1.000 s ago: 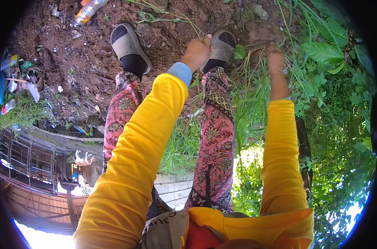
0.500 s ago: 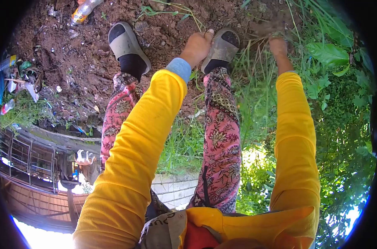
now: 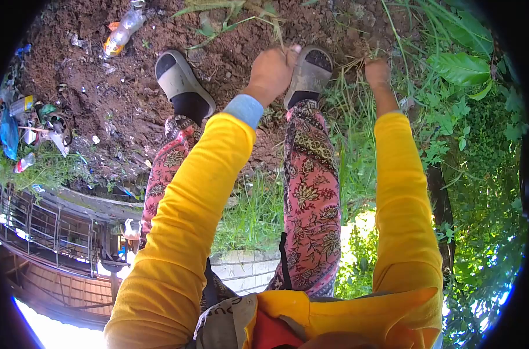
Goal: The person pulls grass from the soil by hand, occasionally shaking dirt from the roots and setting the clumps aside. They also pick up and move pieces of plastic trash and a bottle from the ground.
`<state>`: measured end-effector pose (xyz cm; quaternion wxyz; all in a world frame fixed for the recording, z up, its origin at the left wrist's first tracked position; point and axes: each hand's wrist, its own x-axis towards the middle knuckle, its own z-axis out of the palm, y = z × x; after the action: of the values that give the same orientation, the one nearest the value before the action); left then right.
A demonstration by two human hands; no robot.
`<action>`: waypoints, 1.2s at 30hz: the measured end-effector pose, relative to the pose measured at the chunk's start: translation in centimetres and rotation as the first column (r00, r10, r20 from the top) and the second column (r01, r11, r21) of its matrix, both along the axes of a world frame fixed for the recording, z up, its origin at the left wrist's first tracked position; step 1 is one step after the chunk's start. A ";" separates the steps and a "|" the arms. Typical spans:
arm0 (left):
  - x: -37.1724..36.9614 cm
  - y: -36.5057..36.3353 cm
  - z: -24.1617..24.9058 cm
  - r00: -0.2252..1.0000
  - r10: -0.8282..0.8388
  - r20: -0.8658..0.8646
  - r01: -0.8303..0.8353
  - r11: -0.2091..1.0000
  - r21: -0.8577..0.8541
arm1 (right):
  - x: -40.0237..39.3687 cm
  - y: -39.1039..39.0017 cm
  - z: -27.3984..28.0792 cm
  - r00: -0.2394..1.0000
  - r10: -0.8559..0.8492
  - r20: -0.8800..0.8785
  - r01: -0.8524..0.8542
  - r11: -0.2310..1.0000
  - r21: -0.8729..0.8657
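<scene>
My left hand (image 3: 271, 74) is closed around the stem of a pulled weed (image 3: 241, 18), whose long green blades spread over the soil beyond the fingers. It sits just left of the right slide sandal (image 3: 309, 68). On the other side of that foot, my right hand (image 3: 378, 73) is closed low at the edge of the grass (image 3: 354, 110). Thin dry strands cross its fingertips; whatever it grips is hidden. The left slide sandal (image 3: 177, 75) rests on bare brown soil (image 3: 119, 93).
A plastic bottle (image 3: 123, 34) lies at the upper left. Scattered litter (image 3: 55, 131) is at the left edge. Broad-leaved plants (image 3: 461, 70) and dense greenery fill the right. Behind the legs are a low block wall (image 3: 244, 270) and metal railings (image 3: 49, 227).
My right hand has shifted slightly left and down, towards the foot. My left hand still grips the stem, and more of the weed's leaves show above it. The view has tilted slightly.
</scene>
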<state>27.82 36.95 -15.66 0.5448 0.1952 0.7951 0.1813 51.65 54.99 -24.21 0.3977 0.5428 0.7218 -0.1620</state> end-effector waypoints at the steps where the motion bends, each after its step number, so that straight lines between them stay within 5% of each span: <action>1: -0.5 0.6 0.6 1.000 -0.012 -0.017 0.013 1.000 0.020 | 0.9 0.9 -0.3 0.999 0.029 -0.028 -0.028 0.999 0.016; 4: -1.7 2.3 1.6 0.998 0.024 -0.052 -0.019 0.996 0.090 | 3.6 2.3 -1.1 0.995 0.037 -0.094 -0.034 0.999 0.043; 7: -2.9 2.9 -0.2 0.998 0.046 -0.043 -0.043 0.996 0.083 | 4.6 2.7 -1.0 0.869 0.479 -0.122 -0.487 0.873 -0.038; 11: -5.5 4.5 -0.6 0.952 0.283 0.117 -0.282 0.959 -0.028 | 2.3 3.1 1.1 0.945 0.325 -0.025 -0.326 0.944 -0.042; 14: -6.3 4.7 -0.5 0.878 0.433 0.204 -0.432 0.900 -0.054 | -0.9 1.7 2.2 0.999 0.041 0.024 -0.037 0.987 -0.157; 16: -6.7 4.4 -2.1 0.798 0.532 0.283 -0.543 0.838 -0.046 | -5.4 0.8 4.8 0.994 0.101 -0.042 -0.107 0.979 -0.173; 18: -6.8 4.0 -4.0 0.843 0.496 0.210 -0.507 0.862 -0.002 | -8.7 0.1 5.2 0.978 0.182 -0.102 -0.197 0.967 -0.164; 20: -8.6 5.0 -4.6 0.856 0.498 0.137 -0.506 0.862 0.025 | -12.5 0.1 5.6 0.849 0.300 -0.435 -0.360 0.931 -0.060; 23: -11.4 7.1 -5.3 0.830 0.555 0.062 -0.557 0.829 0.039 | -17.8 0.8 3.6 0.598 0.511 -0.617 -0.603 0.795 0.074; 26: -14.3 8.5 -8.3 0.793 0.608 0.040 -0.608 0.786 0.109 | -24.9 4.4 3.0 0.524 0.608 -0.596 -0.708 0.700 0.092; 32: -18.2 11.3 -10.5 0.757 0.643 0.117 -0.645 0.707 0.289 | -31.6 12.6 -6.0 0.239 0.835 -0.495 -0.465 0.546 0.697; 35: -19.2 11.2 -11.7 0.757 0.648 0.088 -0.636 0.697 0.331 | -32.5 15.6 -6.3 0.632 0.716 -0.296 -0.648 0.698 0.306; 36: -19.3 10.7 -12.2 0.753 0.651 0.093 -0.638 0.689 0.345 | -32.4 16.2 -6.9 0.735 0.589 -0.335 -0.545 0.808 0.225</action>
<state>8.55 47.66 -27.88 0.3870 0.0023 0.7763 0.4976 19.28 71.17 -31.15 0.2455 0.2746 0.9246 -0.0966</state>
